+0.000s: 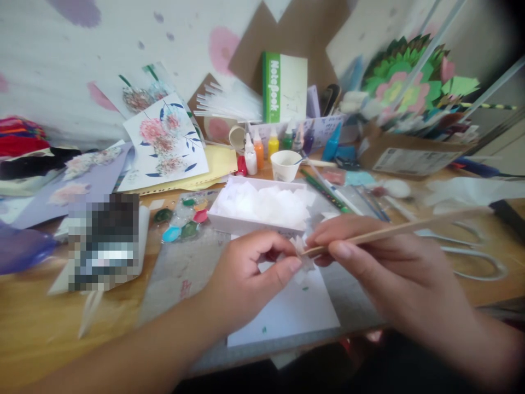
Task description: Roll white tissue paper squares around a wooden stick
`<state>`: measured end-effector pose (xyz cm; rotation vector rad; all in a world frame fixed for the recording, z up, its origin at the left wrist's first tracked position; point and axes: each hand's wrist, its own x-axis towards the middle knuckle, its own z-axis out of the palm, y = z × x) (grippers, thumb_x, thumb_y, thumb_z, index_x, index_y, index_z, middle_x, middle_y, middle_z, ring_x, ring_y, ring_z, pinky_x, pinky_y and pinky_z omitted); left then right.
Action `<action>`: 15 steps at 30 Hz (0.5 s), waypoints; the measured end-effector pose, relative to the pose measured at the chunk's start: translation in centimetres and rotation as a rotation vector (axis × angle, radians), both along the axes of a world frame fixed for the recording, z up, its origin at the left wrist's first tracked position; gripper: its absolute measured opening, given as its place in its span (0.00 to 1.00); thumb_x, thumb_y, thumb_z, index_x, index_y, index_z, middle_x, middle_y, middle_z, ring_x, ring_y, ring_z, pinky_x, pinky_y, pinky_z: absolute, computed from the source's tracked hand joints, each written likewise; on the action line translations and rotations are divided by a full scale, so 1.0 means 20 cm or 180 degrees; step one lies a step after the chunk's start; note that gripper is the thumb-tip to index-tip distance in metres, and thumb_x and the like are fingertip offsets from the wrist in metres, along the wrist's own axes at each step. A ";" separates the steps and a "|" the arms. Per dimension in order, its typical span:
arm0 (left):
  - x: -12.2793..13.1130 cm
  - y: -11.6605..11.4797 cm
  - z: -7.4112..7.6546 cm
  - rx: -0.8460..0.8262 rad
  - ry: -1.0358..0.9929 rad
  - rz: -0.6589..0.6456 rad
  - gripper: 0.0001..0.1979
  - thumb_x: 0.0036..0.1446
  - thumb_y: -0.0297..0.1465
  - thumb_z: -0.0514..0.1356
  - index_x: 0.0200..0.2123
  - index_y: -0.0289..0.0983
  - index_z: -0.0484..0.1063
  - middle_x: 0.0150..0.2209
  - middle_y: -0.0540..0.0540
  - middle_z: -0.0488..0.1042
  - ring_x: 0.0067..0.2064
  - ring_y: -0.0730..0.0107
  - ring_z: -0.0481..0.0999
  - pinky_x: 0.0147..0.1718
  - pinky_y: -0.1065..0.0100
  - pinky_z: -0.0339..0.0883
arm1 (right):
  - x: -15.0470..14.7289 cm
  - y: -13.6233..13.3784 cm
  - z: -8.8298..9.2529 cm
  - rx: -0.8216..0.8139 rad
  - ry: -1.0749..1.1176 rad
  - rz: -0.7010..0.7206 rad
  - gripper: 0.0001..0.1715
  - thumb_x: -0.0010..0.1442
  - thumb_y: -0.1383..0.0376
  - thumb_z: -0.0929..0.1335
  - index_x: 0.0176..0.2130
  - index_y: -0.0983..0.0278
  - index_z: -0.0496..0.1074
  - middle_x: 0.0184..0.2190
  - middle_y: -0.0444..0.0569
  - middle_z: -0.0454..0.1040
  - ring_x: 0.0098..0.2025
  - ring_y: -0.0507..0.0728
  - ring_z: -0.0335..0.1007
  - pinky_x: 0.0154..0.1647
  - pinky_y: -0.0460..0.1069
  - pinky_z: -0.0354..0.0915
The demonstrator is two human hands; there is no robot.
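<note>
Between thumb and fingers, my left hand (256, 273) pinches a small crumpled piece of white tissue paper (302, 260). My right hand (381, 262) grips a thin wooden stick (394, 230), whose tip touches the tissue piece; the fingertips of that hand lie close beside it. Under both hands is a sheet of white paper (283, 317) with small green specks, lying on a grey mat (176, 295). Just beyond the hands stands an open white box (246, 221) filled with white tissue pieces (262, 200).
Paint blobs on a palette (188, 219) lie left of the box. Behind it stand a paper cup (286, 166) and several paint bottles (258, 153). Scissors (476, 262) and brushes (373, 202) lie at right, near a cardboard box (410, 153). Flower artwork (166, 142) leans at the back left.
</note>
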<state>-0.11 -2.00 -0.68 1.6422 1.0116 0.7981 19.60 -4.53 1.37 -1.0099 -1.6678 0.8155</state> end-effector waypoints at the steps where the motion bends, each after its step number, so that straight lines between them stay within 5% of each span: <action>1: 0.00 0.00 0.00 -0.0214 -0.0105 -0.0024 0.10 0.56 0.38 0.63 0.31 0.36 0.75 0.28 0.48 0.75 0.31 0.68 0.71 0.31 0.68 0.63 | -0.01 0.00 0.00 0.0026 -0.0027 0.0015 0.07 0.64 0.66 0.70 0.36 0.56 0.79 0.31 0.44 0.81 0.33 0.53 0.77 0.32 0.45 0.74; 5: 0.00 0.01 -0.01 -0.0732 -0.0265 -0.0007 0.16 0.51 0.44 0.64 0.29 0.35 0.73 0.27 0.48 0.74 0.29 0.68 0.69 0.27 0.68 0.61 | -0.02 0.02 -0.02 0.0213 -0.0140 0.0076 0.07 0.64 0.66 0.70 0.37 0.56 0.79 0.33 0.44 0.82 0.36 0.55 0.79 0.35 0.47 0.74; 11: 0.00 0.04 0.00 -0.0630 0.0011 0.0416 0.12 0.52 0.37 0.62 0.22 0.37 0.67 0.20 0.55 0.61 0.22 0.75 0.58 0.21 0.72 0.52 | -0.01 0.09 -0.05 0.0058 0.0102 0.0048 0.06 0.64 0.66 0.70 0.37 0.59 0.80 0.33 0.46 0.82 0.31 0.52 0.79 0.31 0.45 0.76; 15: -0.04 0.09 0.02 -0.0445 0.0018 0.0808 0.13 0.52 0.35 0.62 0.20 0.38 0.64 0.19 0.55 0.61 0.23 0.74 0.59 0.23 0.71 0.53 | 0.02 0.22 -0.09 -0.0197 0.0575 -0.0241 0.08 0.63 0.61 0.71 0.34 0.61 0.79 0.31 0.46 0.82 0.30 0.54 0.80 0.30 0.46 0.78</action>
